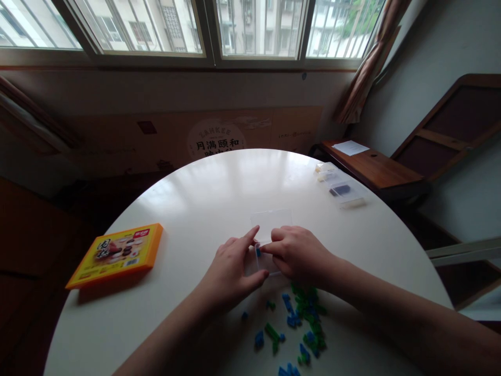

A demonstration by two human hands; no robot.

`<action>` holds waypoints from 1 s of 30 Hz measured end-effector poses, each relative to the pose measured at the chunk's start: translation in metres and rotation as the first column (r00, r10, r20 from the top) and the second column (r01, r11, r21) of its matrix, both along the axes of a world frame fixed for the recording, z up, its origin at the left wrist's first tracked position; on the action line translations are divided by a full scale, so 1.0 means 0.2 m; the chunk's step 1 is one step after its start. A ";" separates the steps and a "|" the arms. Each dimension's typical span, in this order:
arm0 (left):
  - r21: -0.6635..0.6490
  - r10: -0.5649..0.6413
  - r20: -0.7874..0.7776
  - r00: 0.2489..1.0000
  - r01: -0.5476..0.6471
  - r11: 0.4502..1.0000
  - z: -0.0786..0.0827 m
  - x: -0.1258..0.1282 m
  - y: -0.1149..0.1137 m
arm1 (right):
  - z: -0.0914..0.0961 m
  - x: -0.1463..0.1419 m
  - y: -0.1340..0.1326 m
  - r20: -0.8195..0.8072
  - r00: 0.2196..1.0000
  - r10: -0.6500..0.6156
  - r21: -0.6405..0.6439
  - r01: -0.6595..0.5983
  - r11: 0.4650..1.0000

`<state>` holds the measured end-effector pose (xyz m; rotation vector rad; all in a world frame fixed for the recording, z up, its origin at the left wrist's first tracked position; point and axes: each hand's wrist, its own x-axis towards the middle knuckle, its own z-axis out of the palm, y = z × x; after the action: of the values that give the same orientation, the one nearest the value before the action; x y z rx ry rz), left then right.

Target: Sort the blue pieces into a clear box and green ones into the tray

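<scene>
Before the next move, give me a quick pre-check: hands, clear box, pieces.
1. Lid of clear box open: ok.
2. Left hand at the box's left side: ok.
3. Blue piece at the box's left end: ok.
4. Right hand touching that piece: cannot tell; index finger points at it.
5. Table nearer the wearer free of loose pieces: not ok; blue and green pieces scattered there.
6. Yellow box apart from both hands: ok.

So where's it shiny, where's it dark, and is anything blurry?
In the head view, the windows look brightest, with pale glare on the table; the same view shows a dark shadow beside the yellow box, and the small blue and green pieces look soft-edged.
</scene>
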<state>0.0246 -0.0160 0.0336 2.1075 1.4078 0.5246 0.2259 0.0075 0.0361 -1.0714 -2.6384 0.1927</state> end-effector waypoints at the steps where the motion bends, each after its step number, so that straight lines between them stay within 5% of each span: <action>1: -0.002 0.001 -0.001 1.000 -0.001 1.000 0.00 0.00 0.00 | 0.00 0.00 0.00 -0.001 1.000 -0.001 0.000 0.001 1.000; 30: -0.021 -0.002 0.001 1.000 0.002 1.000 0.01 0.00 0.00 | -0.01 -0.01 0.00 -0.028 1.000 -0.006 -0.007 0.006 1.000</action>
<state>0.0246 -0.0164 0.0361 2.0917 1.4042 0.5081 0.2249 0.0080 0.0340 -1.0715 -2.6113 0.2146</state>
